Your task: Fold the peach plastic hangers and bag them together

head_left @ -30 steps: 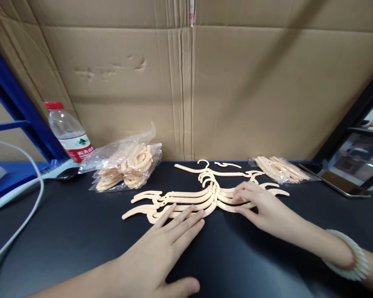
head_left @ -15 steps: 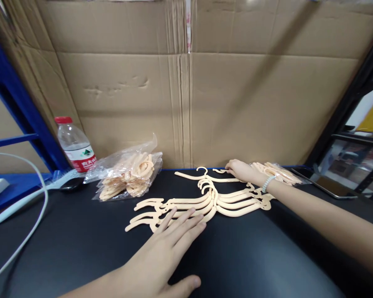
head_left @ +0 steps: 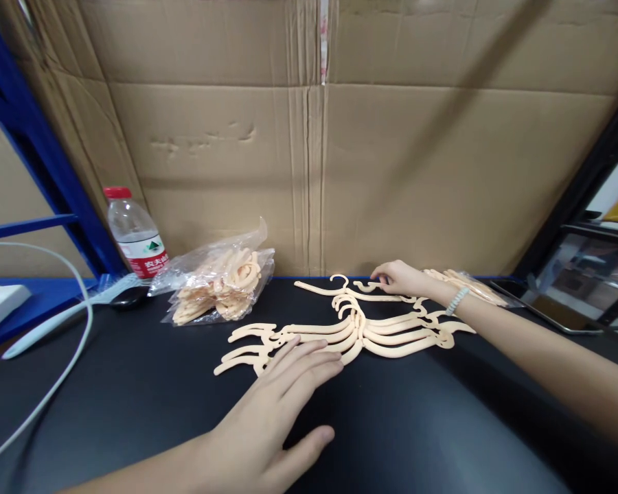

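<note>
Several cream plastic hangers (head_left: 350, 333) lie overlapped in a row on the black table (head_left: 134, 398). My left hand (head_left: 278, 412) rests flat and open, its fingertips on the left arms of the nearest hangers. My right hand (head_left: 399, 278) reaches to the back of the table, fingers curled in a pinch on a small cream hanger piece (head_left: 368, 285) by the cardboard wall. A single hanger (head_left: 334, 288) lies just left of that hand. A pale bead bracelet (head_left: 456, 300) is on my right wrist.
A clear bag of cream hangers (head_left: 221, 281) lies at the back left, another bag (head_left: 468, 285) behind my right wrist. A water bottle (head_left: 134, 233), a white cable (head_left: 56, 357), a blue shelf frame (head_left: 25, 137) and a phone (head_left: 556, 309) border the table. Cardboard (head_left: 309, 158) forms the wall.
My right hand left the hanger row and stretched to the back of the table, where it now pinches a small piece. My left hand stayed on the hangers.
</note>
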`<state>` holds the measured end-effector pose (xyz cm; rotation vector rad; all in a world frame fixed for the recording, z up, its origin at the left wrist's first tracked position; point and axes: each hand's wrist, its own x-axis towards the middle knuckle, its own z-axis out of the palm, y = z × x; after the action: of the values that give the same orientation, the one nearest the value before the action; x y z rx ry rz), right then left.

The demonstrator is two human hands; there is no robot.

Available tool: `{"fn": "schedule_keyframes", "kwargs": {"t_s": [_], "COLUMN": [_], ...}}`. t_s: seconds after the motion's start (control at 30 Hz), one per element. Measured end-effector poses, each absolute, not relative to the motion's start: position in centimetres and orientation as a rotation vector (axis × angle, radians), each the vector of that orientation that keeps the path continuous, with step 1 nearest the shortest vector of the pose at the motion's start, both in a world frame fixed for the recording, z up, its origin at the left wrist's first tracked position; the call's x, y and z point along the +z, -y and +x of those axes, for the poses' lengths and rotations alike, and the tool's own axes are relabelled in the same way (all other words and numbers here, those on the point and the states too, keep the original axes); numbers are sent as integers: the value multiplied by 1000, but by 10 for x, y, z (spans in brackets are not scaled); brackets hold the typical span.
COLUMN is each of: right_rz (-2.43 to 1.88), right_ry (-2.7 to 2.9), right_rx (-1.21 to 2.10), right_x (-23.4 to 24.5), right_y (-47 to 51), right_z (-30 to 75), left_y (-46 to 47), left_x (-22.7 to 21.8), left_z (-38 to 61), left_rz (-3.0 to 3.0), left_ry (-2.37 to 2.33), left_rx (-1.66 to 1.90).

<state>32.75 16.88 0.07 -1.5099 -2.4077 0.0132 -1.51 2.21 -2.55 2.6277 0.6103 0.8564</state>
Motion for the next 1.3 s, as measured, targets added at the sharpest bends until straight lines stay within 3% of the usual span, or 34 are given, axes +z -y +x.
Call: {"fn": "schedule_keyframes", "kwargs": {"t_s": [0.2,0.33,0.47,0.6,0.7,0.83,1.07,1.3], "right_rz": [-1128,-574,-465,-606,-1075,-1314,-1459,-1409], "right_ry": [2275,2280,2401,2377,2332,2305,2207,2080], "right_rx": [-152,-290,-270,-246,-135,-7,159,141], "right_x": [23,27,26,25,20,1,-26,-2], "right_y": [-126,-72,-46,-71,-106,-138,-148,-136], "right_z": [284,232,200,212,246,287,293,288], "left_y": [-23,-25,-25,-29,-32,-33,-34,-36], "left_x": [-18,-11,-11,-12,-10,-8,-10,-8], "left_z": [-7,2,4,1,-1,-2,-2,-4], "left_rz": [1994,1368,1240,1205,1190,1199,1157,1174], "left_ry": [-729,-678,-685,-723,-748,-789,-806,-839], "left_rx": [906,752,735,826,865,906,956,1026]}}
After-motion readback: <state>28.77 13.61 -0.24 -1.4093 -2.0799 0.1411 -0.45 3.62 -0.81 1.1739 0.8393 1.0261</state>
